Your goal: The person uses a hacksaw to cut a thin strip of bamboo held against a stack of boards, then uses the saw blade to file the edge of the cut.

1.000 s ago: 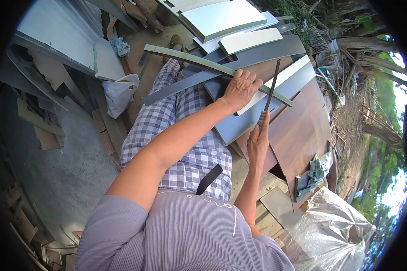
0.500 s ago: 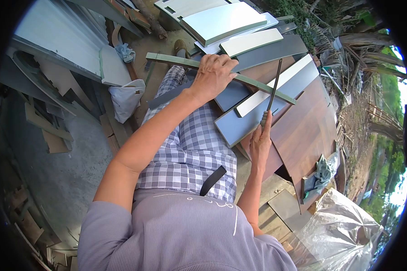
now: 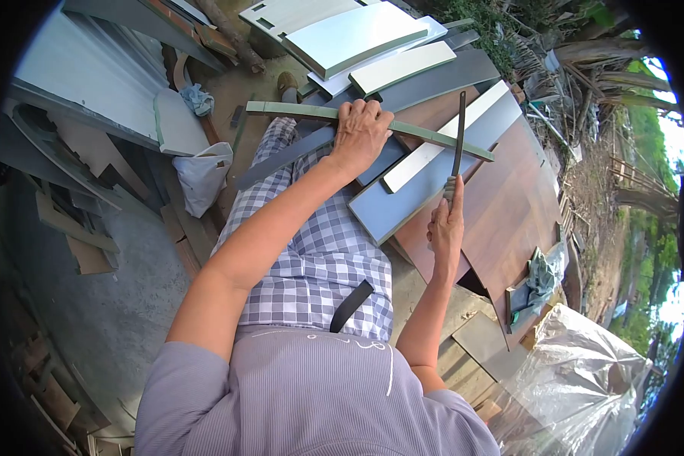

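Observation:
My left hand [image 3: 363, 135] grips a long, narrow, slightly curved green-edged strip [image 3: 295, 110] around its middle, with the fingers wrapped over it. The strip lies crosswise above my lap and the boards. In my right hand [image 3: 446, 225] is the handle of a long, thin dark tool [image 3: 460, 133], perhaps a file, with my index finger stretched along the handle. Its blade points away from me and crosses the strip near the strip's right end. Whether blade and strip touch, I cannot tell.
Beyond the strip lie stacked white boards [image 3: 357, 38] and a narrow white board [image 3: 444, 137]. Brown panels [image 3: 509, 213] lean at the right, with a crumpled cloth [image 3: 543, 277] on them. A white bag [image 3: 203, 178] stands at the left. Clear plastic sheeting [image 3: 585, 372] is at the lower right.
The dark tool has moved up and away from me along with my right hand, and it stands more upright. The strip's left end sits slightly lower in view; my left hand still holds it.

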